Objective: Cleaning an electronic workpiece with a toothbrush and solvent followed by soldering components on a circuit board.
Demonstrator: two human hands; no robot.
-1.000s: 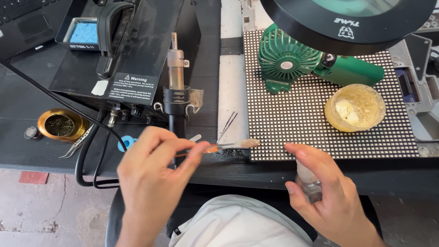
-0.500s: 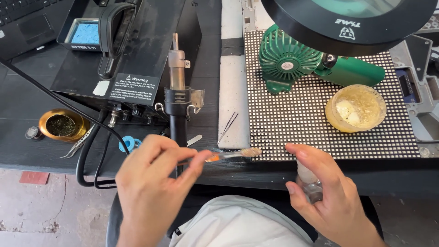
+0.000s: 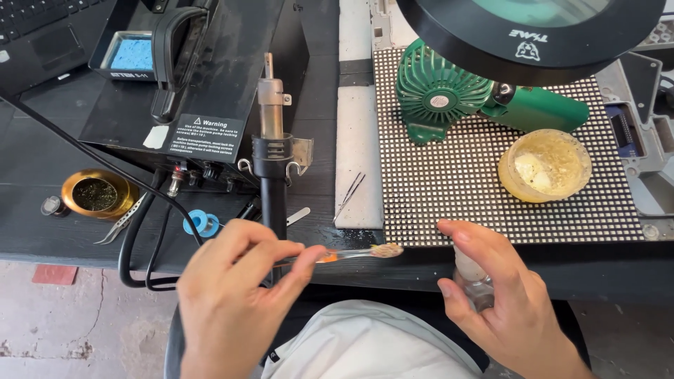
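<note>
My left hand (image 3: 235,295) pinches the handle of a clear toothbrush (image 3: 358,253), whose worn bristle head points right, near the front edge of a dotted LED panel (image 3: 456,182). My right hand (image 3: 502,302) wraps around a small clear bottle (image 3: 472,275) just below that panel's front edge. The bottle is mostly hidden by the fingers. The brush head sits a short way left of my right thumb.
A hot-air wand (image 3: 272,147) stands in its holder on a black rework station (image 3: 203,84). On the panel lie a green fan (image 3: 439,95) and a yellowish flux tub (image 3: 545,165). Tweezers (image 3: 349,196), a brass tip cleaner (image 3: 95,194) and a magnifier lamp (image 3: 533,28) are nearby.
My left hand has drifted slightly down and right with the toothbrush. My right hand stays on the bottle.
</note>
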